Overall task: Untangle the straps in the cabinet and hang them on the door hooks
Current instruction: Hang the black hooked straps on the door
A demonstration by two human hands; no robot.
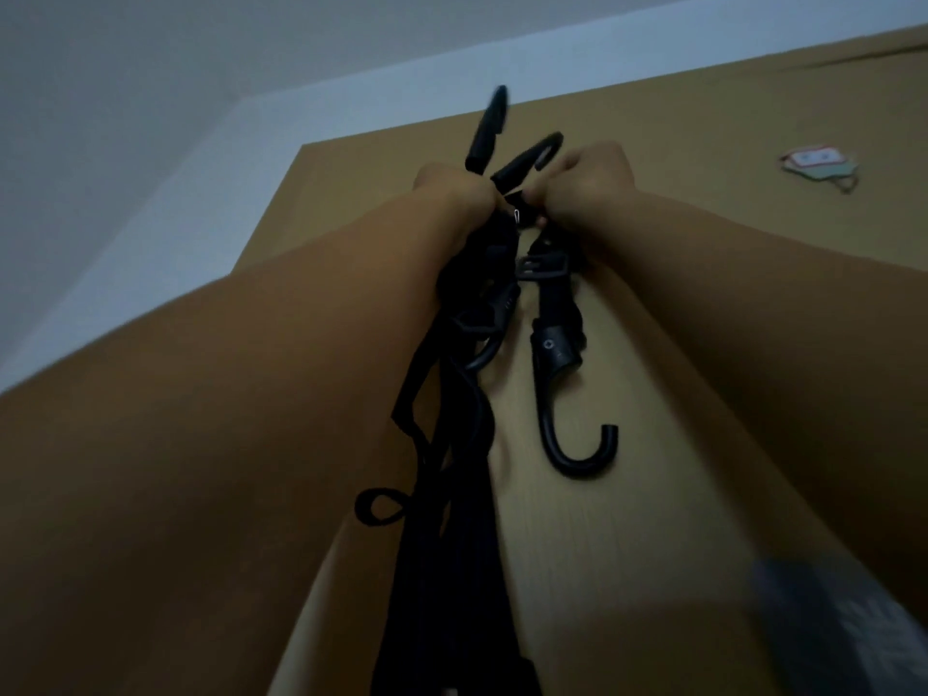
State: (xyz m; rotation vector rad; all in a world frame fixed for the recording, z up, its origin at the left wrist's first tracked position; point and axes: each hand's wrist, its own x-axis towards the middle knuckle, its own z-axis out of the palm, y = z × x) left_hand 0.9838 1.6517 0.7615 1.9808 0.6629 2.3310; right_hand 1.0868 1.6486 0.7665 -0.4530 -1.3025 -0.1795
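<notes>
While both forearms reach up along the door [703,143], the left hand [447,190] and right hand [590,185] sit close together near its upper part, knuckles toward the camera; the left hand is closed in a fist round a bundle of black straps [452,494]; the bundle hangs from that fist down the door face and out past the bottom edge of the view, with one small loop [379,507] sticking out to its left. Two black hook ends [487,133] project upward above the left hand, the taller one blurred. The right hand has its fingers curled tight and pinches the top of a short strap [552,303]; this strap hangs separately, just right of the bundle, flat against the door, and carries a buckle [545,267] near the top; it ends in a J-hook [577,457] with its open side facing right. A small pale metal piece [517,214] shows between the two hands; whether it is a door hook cannot be told. A sticker [818,165] is fixed to the door at upper right; white wall [125,168] lies to the left; a blurred grey sleeve [833,635] enters at lower right.
</notes>
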